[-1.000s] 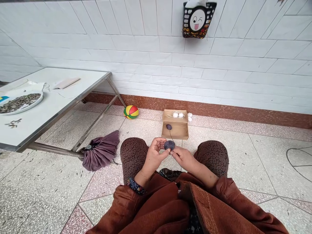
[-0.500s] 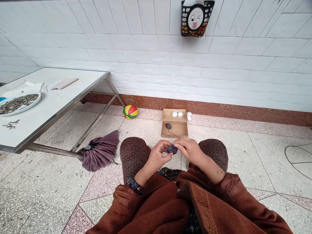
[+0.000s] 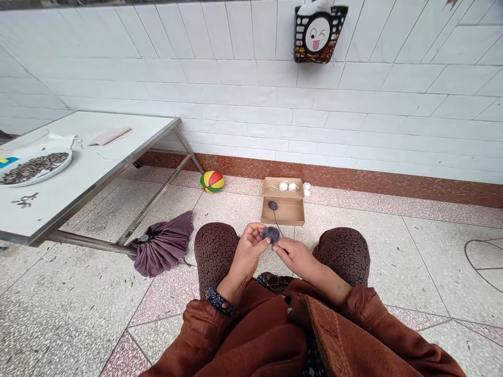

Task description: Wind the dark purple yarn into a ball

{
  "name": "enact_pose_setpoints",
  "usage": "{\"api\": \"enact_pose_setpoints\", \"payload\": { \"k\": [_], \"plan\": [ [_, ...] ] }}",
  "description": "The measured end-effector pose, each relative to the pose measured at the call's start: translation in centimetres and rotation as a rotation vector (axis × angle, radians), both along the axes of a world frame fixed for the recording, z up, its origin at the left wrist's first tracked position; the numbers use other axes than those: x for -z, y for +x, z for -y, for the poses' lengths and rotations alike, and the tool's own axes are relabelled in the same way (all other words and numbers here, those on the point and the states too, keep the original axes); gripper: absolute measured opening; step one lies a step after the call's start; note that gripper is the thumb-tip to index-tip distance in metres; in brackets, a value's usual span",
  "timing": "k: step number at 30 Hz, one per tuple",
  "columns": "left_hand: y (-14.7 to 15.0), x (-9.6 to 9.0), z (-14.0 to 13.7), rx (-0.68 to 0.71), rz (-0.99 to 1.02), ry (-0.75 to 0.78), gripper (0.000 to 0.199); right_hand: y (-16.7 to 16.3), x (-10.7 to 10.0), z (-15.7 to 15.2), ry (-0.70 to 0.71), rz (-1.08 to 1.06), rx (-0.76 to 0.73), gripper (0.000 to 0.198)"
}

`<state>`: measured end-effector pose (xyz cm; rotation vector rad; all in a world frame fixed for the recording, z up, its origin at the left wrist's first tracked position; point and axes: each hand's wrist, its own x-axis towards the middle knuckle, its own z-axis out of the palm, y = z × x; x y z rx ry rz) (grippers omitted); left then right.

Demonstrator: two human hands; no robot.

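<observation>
A dark grey-purple ball of yarn (image 3: 270, 234) sits between the thumb and fingers of my left hand (image 3: 249, 250), above the gap between my knees. At its lower right side is my right hand (image 3: 295, 256), its thumb and fingers pinched on the yarn strand close to the ball. The strand runs up from there to a smaller dark yarn ball (image 3: 273, 206) lying in an open cardboard box (image 3: 288, 213) on the floor. White yarn balls (image 3: 287, 186) rest on the box's raised lid, and more white balls (image 3: 307, 189) lie just right of it.
A low white table (image 3: 129, 141) with a metal frame stands at left, bearing a plate (image 3: 67, 163) of dark seeds or husks. A folded purple umbrella (image 3: 167, 245) and a colourful ball (image 3: 212, 181) are on the floor. A black basket (image 3: 320, 34) hangs on the tiled wall.
My right hand has moved from the top of the yarn ball down to its lower right. My left hand has shifted slightly left and turned the ball, which shows more fully now.
</observation>
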<state>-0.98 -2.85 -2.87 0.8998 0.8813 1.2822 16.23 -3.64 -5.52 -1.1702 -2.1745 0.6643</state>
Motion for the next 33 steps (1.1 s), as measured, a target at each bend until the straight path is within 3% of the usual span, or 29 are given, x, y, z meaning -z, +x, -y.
{"api": "enact_pose_setpoints", "payload": {
  "k": [3, 7, 12, 15, 19, 22, 26, 33],
  "plan": [
    [-0.1, 0.1, -0.2, -0.073, -0.147, 0.04, 0.037, 0.1, -0.8, 0.5, 0.039, 0.044, -0.099, 0.023],
    [-0.3, -0.2, -0.3, -0.055, -0.346, 0.07, 0.037, 0.6, -2.6, 1.0, 0.133, 0.004, -0.227, 0.024],
    [-0.1, -0.5, 0.0, -0.001, -0.401, 0.144, 0.034, 1.8, -5.2, 0.1, 0.22, -0.073, -0.152, 0.027],
    [0.2, -0.8, 0.4, 0.121, -0.362, 0.162, 0.031, 2.4, -5.8, -1.6, 0.229, -0.11, -0.068, 0.025],
    [0.2, -1.2, 0.8, 0.282, -0.239, 0.095, 0.033, 2.4, -4.5, -3.3, 0.194, -0.154, 0.056, 0.024],
    [0.0, -1.4, 0.7, 0.215, -0.097, 0.05, 0.037, 1.9, -2.5, -3.0, 0.117, -0.132, 0.092, 0.025],
    [-0.1, -1.2, 0.3, 0.078, 0.101, -0.06, 0.042, 1.2, -0.5, -1.4, 0.033, -0.09, -0.003, 0.024],
    [0.2, -0.5, -0.3, -0.012, 0.095, -0.107, 0.039, 1.1, -0.7, -0.2, 0.082, 0.013, -0.158, 0.025]
  ]
}}
